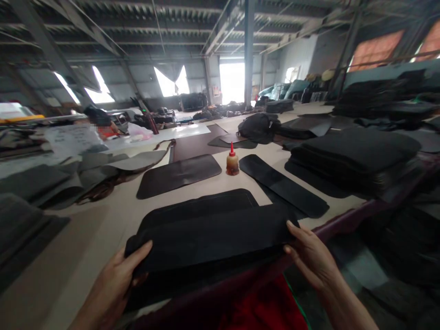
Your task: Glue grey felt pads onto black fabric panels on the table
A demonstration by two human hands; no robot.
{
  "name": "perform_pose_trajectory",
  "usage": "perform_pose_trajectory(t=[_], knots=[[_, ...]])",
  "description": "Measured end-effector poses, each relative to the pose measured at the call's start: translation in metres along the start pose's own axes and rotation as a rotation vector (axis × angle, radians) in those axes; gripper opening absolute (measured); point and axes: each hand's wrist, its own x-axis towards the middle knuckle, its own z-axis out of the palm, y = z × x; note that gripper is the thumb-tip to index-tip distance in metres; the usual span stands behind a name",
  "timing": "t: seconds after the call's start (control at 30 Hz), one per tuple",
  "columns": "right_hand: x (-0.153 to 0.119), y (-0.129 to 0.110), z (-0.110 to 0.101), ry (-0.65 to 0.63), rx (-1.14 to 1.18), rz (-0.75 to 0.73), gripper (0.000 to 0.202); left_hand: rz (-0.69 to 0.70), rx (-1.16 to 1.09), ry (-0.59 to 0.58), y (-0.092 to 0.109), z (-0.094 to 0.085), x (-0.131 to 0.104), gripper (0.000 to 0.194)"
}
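Observation:
A long black panel (213, 236) is held between my two hands at the near edge of the table. My left hand (118, 275) grips its left end, thumb on top and fingers underneath. At the right end, my right hand (311, 254) pinches the panel's edge. Directly beyond it lies another black panel (202, 205) with rounded corners. Farther off are a dark brown panel (180, 175), a bottle (232, 164) with a red pointed cap and amber contents, and a narrow black strip (283, 185). More black material shows below the held panel.
A tall stack of black pieces (357, 153) stands at the right. Grey sheets (37, 183) lie at the left, and a dark bundle (256, 127) sits farther back. A person (101, 123) is at the far left, beyond the sheets. The table edge (343, 217) runs along the right.

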Motion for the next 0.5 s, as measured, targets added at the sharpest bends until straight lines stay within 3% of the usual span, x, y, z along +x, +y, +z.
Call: perform_pose_trajectory(t=[0.13,0.27,0.33,0.5], knots=[[0.003,0.003,0.002,-0.015,-0.085,-0.046,0.035,-0.028,0.023,-0.009,-0.007,-0.012,0.000,0.050],[0.008,-0.013,0.004,0.005,-0.270,-0.129,0.038,-0.013,0.095,-0.124,0.007,-0.030,0.001,0.057],[0.009,-0.030,0.008,-0.048,-0.461,-0.244,0.034,0.166,0.213,-0.131,0.022,-0.044,0.005,0.054],[0.012,-0.067,0.019,-0.138,-0.835,-0.724,0.016,0.736,0.639,-0.019,0.050,-0.073,0.016,0.044]])
